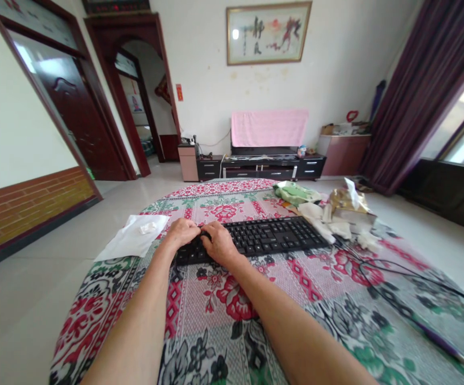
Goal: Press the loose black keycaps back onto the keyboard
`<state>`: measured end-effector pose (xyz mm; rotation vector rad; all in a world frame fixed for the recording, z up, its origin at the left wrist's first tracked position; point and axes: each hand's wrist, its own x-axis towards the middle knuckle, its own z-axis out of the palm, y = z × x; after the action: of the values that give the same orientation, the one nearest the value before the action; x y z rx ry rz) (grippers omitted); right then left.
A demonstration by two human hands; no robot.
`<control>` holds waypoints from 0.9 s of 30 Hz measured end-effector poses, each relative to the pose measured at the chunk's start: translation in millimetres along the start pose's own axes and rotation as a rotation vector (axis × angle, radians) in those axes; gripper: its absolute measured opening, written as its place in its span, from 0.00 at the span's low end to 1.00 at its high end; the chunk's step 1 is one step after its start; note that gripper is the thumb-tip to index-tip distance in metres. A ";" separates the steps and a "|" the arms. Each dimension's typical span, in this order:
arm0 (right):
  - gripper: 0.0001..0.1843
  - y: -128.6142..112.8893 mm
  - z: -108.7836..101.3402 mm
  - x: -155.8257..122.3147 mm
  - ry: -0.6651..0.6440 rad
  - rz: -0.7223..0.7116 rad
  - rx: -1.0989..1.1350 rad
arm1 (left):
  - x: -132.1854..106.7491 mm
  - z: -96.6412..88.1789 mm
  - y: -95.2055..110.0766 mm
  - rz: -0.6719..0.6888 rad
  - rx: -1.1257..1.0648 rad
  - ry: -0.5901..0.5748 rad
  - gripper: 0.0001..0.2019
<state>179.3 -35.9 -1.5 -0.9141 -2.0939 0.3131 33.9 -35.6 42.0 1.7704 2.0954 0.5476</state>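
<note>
A black keyboard [256,238] lies on the flowered tablecloth [232,289], slightly tilted across the table. Both hands are at its left end. My left hand [183,233] rests at the far left corner, its fingers closed and pointing right along the back keys. Close beside it, my right hand [219,241] lies over the left keys with thumb and fingers bent together. The fingertips of the two hands nearly meet. Whatever they pinch there is too small or hidden to make out.
White paper [131,238] with a small crumpled piece lies on the left. At the back right are a green packet [296,192], a gold tissue box [348,206] and crumpled tissues [340,229]. Black cables [392,267] and a purple-handled tool [440,339] lie on the right.
</note>
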 end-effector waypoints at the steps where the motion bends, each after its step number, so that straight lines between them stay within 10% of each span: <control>1: 0.10 0.1 -0.3 0.3 0.004 0.010 0.020 | -0.8 -0.7 -0.2 -0.010 -0.045 -0.003 0.09; 27: 0.07 0.0 -4.5 -5.9 0.083 0.086 0.014 | -11.5 -8.2 4.6 0.011 -0.385 -0.192 0.11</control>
<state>185.2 -40.5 -2.0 -0.9940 -1.9781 0.3292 35.7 -46.8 51.7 1.5465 1.7162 0.7002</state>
